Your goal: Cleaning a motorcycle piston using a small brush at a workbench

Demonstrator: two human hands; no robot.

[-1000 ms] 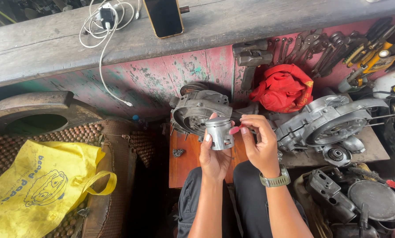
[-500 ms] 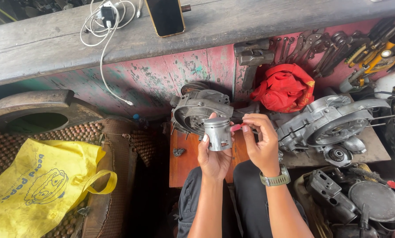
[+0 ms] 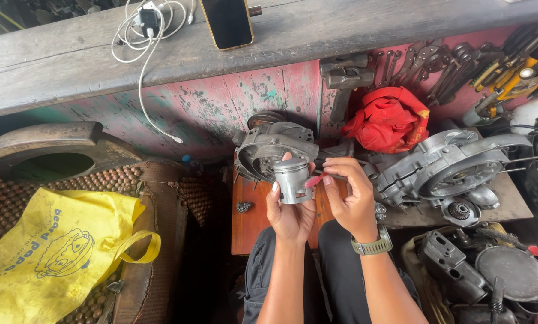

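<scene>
My left hand [image 3: 288, 213] holds a grey metal piston [image 3: 292, 179] upright in its fingers, above a small reddish wooden board [image 3: 251, 219]. My right hand [image 3: 348, 197], with a watch on the wrist, pinches a thin tool with a pink handle [image 3: 314, 180] whose tip touches the piston's side. Just behind the piston lies a grey engine casing [image 3: 269, 147].
A bigger engine casing [image 3: 452, 168] lies to the right, by a red cloth [image 3: 389, 120], hammers [image 3: 344, 78] and spanners. A phone [image 3: 226, 23] and a white cable [image 3: 143, 36] rest on the wooden shelf. A yellow bag [image 3: 53, 252] lies at the left on a beaded mat.
The piston has risen slightly in my left hand and my right hand has brought the pink-handled tool against its side.
</scene>
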